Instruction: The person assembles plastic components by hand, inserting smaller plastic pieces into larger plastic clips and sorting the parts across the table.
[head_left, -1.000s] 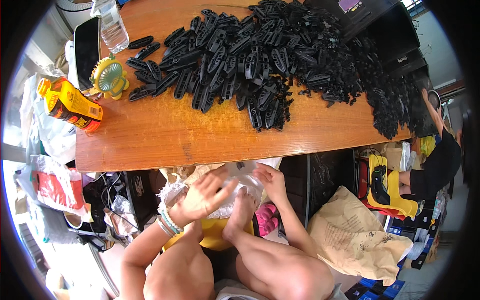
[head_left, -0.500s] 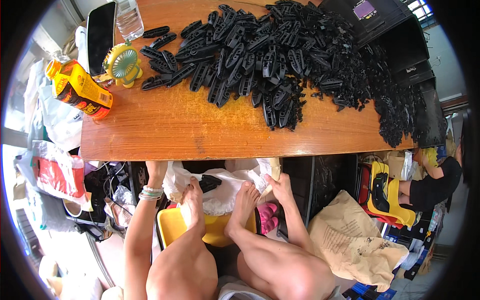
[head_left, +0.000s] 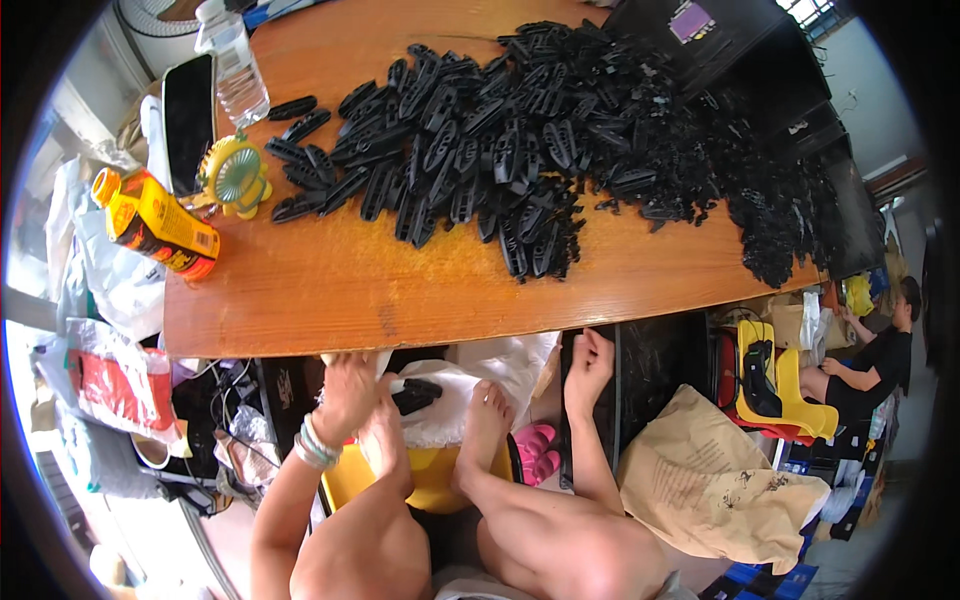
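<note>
Underneath, a braceleted left hand (head_left: 350,388), grip hidden, is at a crumpled white bag (head_left: 520,358); the right hand (head_left: 588,372) curls nearby, hold unclear. Elongated black plastic pieces (head_left: 440,145) heap on the scuffed orange-brown wooden table (head_left: 300,300) above, near a pale wall (head_left: 885,110).

bracelets (head_left: 316,446): pale, left wrist | garment (head_left: 475,589): light grey | feet (head_left: 484,418): bare
</note>
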